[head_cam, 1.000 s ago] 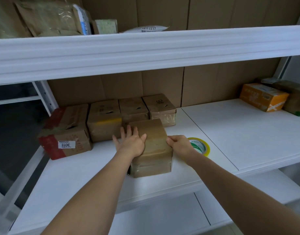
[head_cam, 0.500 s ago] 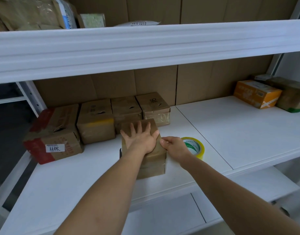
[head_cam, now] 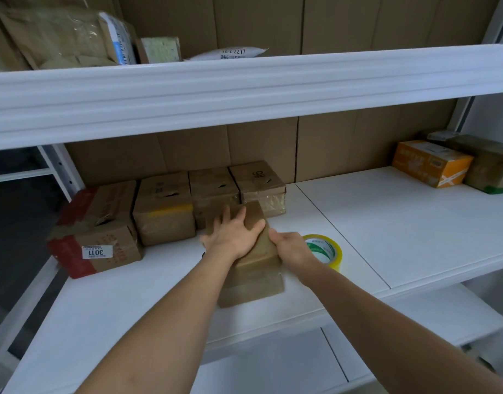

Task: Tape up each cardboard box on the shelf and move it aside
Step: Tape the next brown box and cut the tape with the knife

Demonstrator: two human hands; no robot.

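The left hand [head_cam: 233, 233] pressed flat on the stiff, probably light cardboard box [head_cam: 253, 268] while the right hand [head_cam: 291, 250] gripped its right edge

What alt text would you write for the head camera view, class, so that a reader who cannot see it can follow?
A person's left hand presses flat on a taped cardboard box on a white shelf, while the right hand grips its right edge. A roll of tape lies just right of it, and a row of four boxes stands behind.
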